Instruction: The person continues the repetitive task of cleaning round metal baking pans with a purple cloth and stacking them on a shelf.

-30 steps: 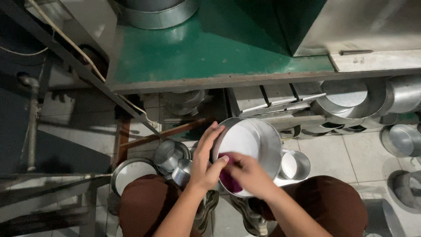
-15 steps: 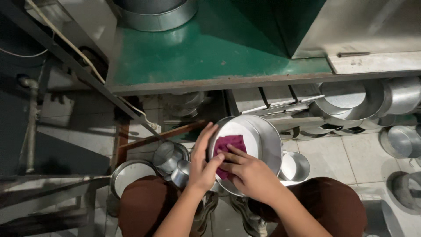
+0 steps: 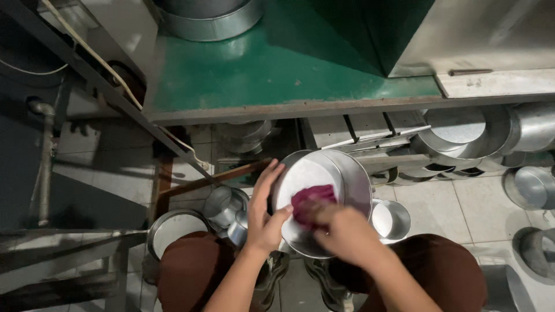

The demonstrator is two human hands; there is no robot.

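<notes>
An empty metal pot (image 3: 173, 231) and smaller tins (image 3: 225, 205) sit on the floor at left. The left hand (image 3: 267, 216) grips the rim of a shiny round pan (image 3: 324, 202) held above the knees, tilted. Inside it, the right hand (image 3: 344, 231) presses a magenta cloth (image 3: 312, 199), fingers clenched on it. More pans (image 3: 462, 133) lie stacked at right.
</notes>
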